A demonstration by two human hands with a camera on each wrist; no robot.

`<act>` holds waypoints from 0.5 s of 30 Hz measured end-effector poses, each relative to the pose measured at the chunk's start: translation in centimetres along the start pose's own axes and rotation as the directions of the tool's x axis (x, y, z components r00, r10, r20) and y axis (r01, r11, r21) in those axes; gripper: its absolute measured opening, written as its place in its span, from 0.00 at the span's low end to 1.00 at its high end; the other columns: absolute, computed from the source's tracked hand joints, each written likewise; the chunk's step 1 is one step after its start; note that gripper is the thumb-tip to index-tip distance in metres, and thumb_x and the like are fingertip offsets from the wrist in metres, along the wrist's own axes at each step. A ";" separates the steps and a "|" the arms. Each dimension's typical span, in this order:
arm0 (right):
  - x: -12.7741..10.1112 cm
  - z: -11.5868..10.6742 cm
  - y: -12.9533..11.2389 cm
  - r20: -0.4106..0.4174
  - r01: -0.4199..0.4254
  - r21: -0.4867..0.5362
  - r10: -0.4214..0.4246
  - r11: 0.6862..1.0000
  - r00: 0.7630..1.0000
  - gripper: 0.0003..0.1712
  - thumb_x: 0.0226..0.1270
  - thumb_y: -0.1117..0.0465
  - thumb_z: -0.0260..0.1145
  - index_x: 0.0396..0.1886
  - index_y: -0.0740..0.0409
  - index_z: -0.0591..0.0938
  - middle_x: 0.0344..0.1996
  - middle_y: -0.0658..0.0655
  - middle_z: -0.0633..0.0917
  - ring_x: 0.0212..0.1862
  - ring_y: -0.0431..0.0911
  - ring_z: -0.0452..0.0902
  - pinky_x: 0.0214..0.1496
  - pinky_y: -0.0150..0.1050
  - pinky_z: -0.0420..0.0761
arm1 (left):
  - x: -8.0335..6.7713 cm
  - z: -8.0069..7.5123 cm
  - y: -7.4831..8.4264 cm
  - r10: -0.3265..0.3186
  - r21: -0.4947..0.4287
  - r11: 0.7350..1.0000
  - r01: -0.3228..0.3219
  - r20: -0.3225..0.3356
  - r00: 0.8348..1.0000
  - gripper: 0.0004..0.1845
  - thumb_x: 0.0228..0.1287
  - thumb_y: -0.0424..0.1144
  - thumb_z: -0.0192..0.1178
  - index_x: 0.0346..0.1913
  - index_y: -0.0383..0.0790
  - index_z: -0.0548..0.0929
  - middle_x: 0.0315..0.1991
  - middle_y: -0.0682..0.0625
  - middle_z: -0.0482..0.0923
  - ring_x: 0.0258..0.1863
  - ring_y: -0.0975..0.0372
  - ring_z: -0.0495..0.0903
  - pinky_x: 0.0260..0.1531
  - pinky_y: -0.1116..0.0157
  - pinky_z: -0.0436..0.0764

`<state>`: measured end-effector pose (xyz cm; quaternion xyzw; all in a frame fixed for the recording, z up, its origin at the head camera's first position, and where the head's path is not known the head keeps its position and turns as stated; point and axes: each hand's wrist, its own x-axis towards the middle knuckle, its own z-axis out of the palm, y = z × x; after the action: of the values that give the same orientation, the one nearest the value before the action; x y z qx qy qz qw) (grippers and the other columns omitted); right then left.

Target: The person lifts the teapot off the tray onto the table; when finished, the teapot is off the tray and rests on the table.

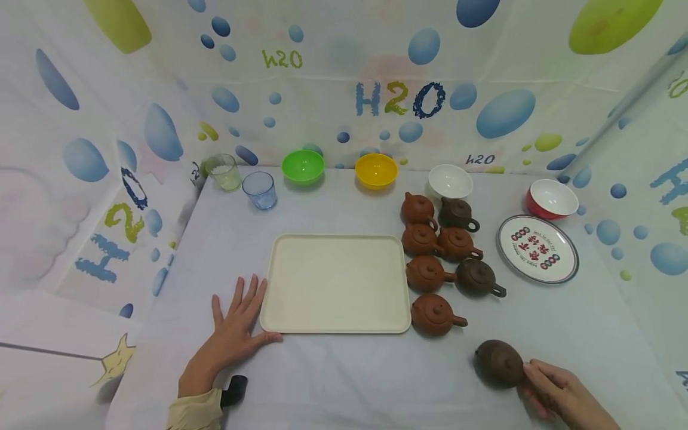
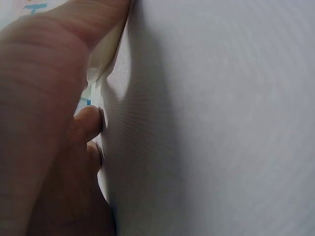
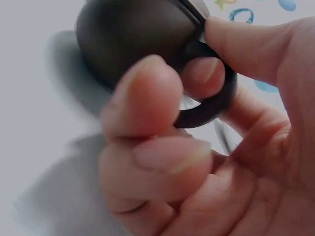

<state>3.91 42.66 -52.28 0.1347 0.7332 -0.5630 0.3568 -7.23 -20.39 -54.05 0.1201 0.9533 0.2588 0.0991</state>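
At the front right of the table, my right hand (image 1: 561, 391) grips a dark brown teapot (image 1: 498, 364) by its ring handle. In the right wrist view a finger passes through that handle (image 3: 204, 115), with the thumb on top. Spread flat, my left hand (image 1: 239, 325) rests on the cloth at the lower left corner of a cream tray (image 1: 335, 283), its thumb along the tray's edge. Several reddish-brown teapots (image 1: 433, 314) and two dark ones, such as the dark teapot (image 1: 477, 278), stand grouped right of the tray.
Along the back stand a greenish glass (image 1: 224, 172), a blue glass (image 1: 260, 191), a green bowl (image 1: 303, 167), a yellow bowl (image 1: 376, 171), a white bowl (image 1: 450, 182) and a red-and-white bowl (image 1: 551, 199). A printed plate (image 1: 537, 248) lies right of the teapots.
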 end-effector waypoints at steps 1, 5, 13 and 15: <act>0.0 -0.1 -0.1 -0.034 -0.024 -0.017 0.023 1.000 0.999 0.30 0.90 0.41 0.45 0.41 0.64 0.75 0.28 0.52 0.80 0.32 0.48 0.78 0.33 0.45 0.77 | 0.0 0.0 0.0 0.001 -0.001 1.000 -0.001 -0.002 1.000 0.66 0.56 0.65 0.76 0.88 0.44 0.49 0.89 0.38 0.39 0.89 0.39 0.29 0.73 0.24 0.18; 0.7 -0.4 -1.0 -0.147 -0.070 -0.032 0.065 0.997 0.987 0.31 0.87 0.36 0.49 0.43 0.61 0.75 0.27 0.54 0.78 0.32 0.48 0.77 0.35 0.43 0.77 | 0.0 -0.1 -0.1 0.007 -0.003 1.000 -0.007 -0.010 1.000 0.66 0.56 0.65 0.75 0.88 0.44 0.49 0.89 0.37 0.40 0.89 0.38 0.29 0.73 0.24 0.19; 2.9 -1.2 -3.3 -0.182 -0.027 0.003 0.028 1.000 0.983 0.25 0.88 0.38 0.50 0.41 0.53 0.76 0.29 0.51 0.78 0.32 0.46 0.77 0.37 0.42 0.78 | -0.2 -0.2 -0.1 0.008 -0.013 1.000 -0.009 -0.012 1.000 0.65 0.56 0.66 0.75 0.88 0.44 0.50 0.89 0.37 0.41 0.89 0.38 0.30 0.73 0.24 0.19; 3.2 -1.3 -3.8 -0.191 -0.022 0.004 0.022 1.000 0.981 0.25 0.88 0.38 0.50 0.41 0.52 0.77 0.30 0.50 0.78 0.32 0.46 0.77 0.37 0.41 0.78 | -0.1 -0.2 0.0 0.014 -0.016 1.000 -0.014 -0.013 1.000 0.65 0.56 0.65 0.75 0.88 0.43 0.50 0.89 0.36 0.41 0.89 0.38 0.30 0.73 0.24 0.19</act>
<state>-1.14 41.94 -51.56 0.1963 0.7620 -0.5441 0.2910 -7.14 -20.50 -53.86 0.1241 0.9509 0.2681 0.0920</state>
